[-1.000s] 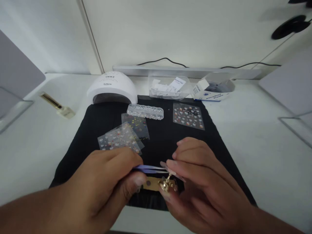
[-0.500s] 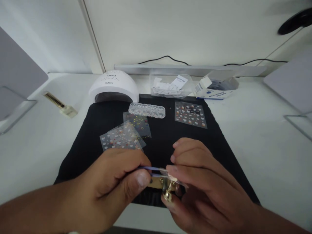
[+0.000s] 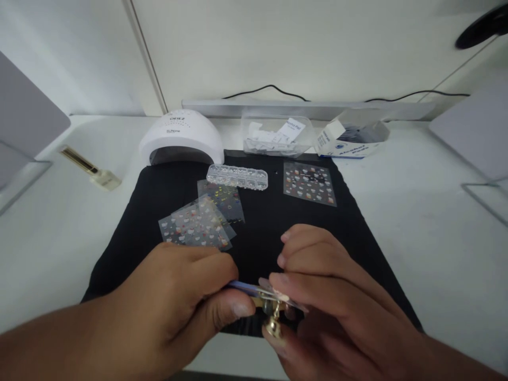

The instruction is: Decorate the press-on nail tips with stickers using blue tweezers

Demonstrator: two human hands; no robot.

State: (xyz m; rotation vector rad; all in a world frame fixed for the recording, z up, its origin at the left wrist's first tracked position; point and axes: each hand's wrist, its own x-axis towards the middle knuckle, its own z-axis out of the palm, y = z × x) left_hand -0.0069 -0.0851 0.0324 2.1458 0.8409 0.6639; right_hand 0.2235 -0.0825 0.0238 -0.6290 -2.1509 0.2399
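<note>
My left hand (image 3: 194,296) is closed, with thumb and forefinger pinching blue tweezers (image 3: 242,287). Their tips reach to the right and meet a thin clear piece, perhaps a nail tip (image 3: 291,303), under my right forefinger; I cannot tell whether they grip it. My right hand (image 3: 333,296) is closed on a small shiny gold stand (image 3: 273,326), its rounded base resting against the thumb and the clear piece lying at its top. Part of a gold bar shows behind the tweezers, mostly hidden by my fingers.
Sticker sheets (image 3: 190,225) lie on the black mat (image 3: 262,238), with another sticker sheet (image 3: 309,184) at right. Behind are a rhinestone case (image 3: 237,177), a white nail lamp (image 3: 182,135), a clear tub (image 3: 254,148) and an alcohol pad box (image 3: 345,150). A polish bottle (image 3: 105,179) lies left.
The tweezers' two arms, apart before, are now pressed together. My left hand has shifted slightly, its thumb moving right. My right hand still holds the gold stand.
</note>
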